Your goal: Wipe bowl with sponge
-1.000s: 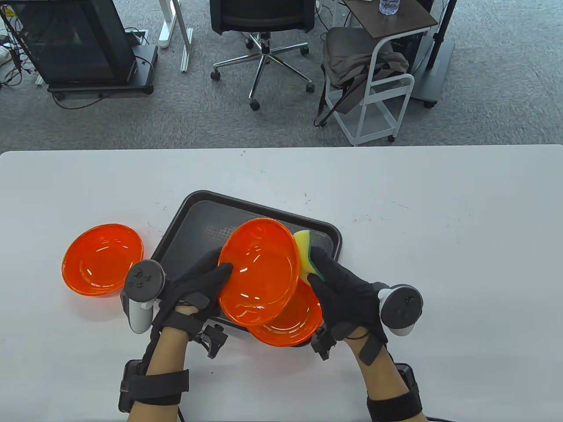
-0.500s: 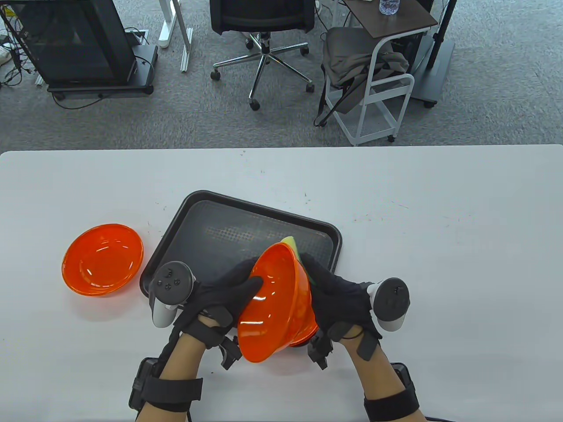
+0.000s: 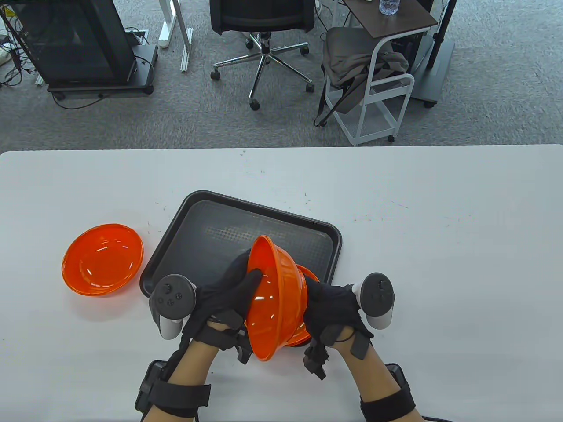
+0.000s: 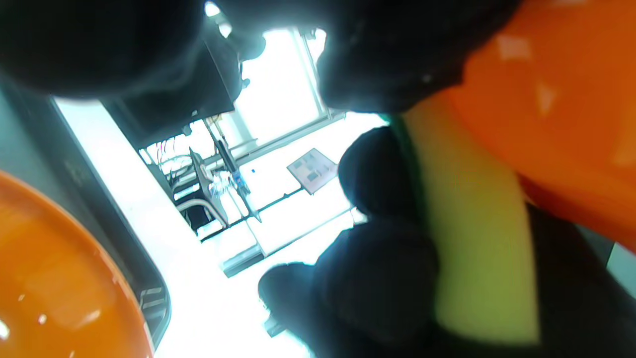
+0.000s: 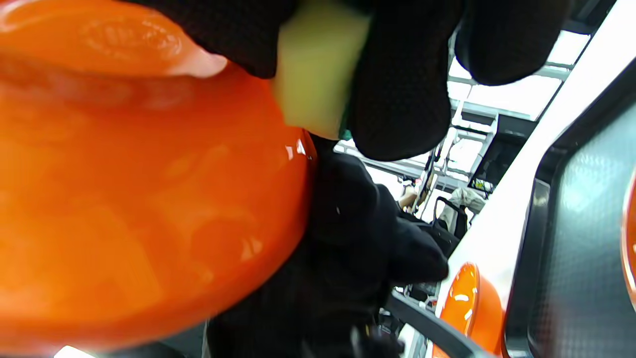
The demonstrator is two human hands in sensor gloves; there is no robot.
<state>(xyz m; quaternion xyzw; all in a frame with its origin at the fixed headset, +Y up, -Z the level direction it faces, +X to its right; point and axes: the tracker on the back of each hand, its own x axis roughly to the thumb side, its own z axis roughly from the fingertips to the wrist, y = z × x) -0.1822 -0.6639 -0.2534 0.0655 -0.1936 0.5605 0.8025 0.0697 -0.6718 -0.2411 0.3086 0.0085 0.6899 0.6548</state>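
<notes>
My left hand (image 3: 243, 276) grips an orange bowl (image 3: 275, 303) by its rim, thumb inside. The bowl is tilted on edge above the black tray (image 3: 198, 228), its underside facing right. My right hand (image 3: 323, 303) holds a yellow-and-green sponge (image 5: 318, 69) and presses it against the outside of the bowl (image 5: 149, 199). The sponge is hidden in the table view. It also shows in the left wrist view (image 4: 472, 223), beside the bowl (image 4: 546, 89). A second orange bowl (image 3: 310, 273) lies on the tray under the held one.
A third orange bowl (image 3: 103, 259) sits on the white table (image 3: 440, 246) left of the tray; it also shows in the right wrist view (image 5: 467, 303). Beyond the table's far edge stand an office chair (image 3: 264, 26) and a white cart (image 3: 378, 88).
The left hand has tipped the bowl from nearly face-up onto its edge, underside to the right. The right hand with the sponge has moved in behind it, and the sponge has gone out of the table view.
</notes>
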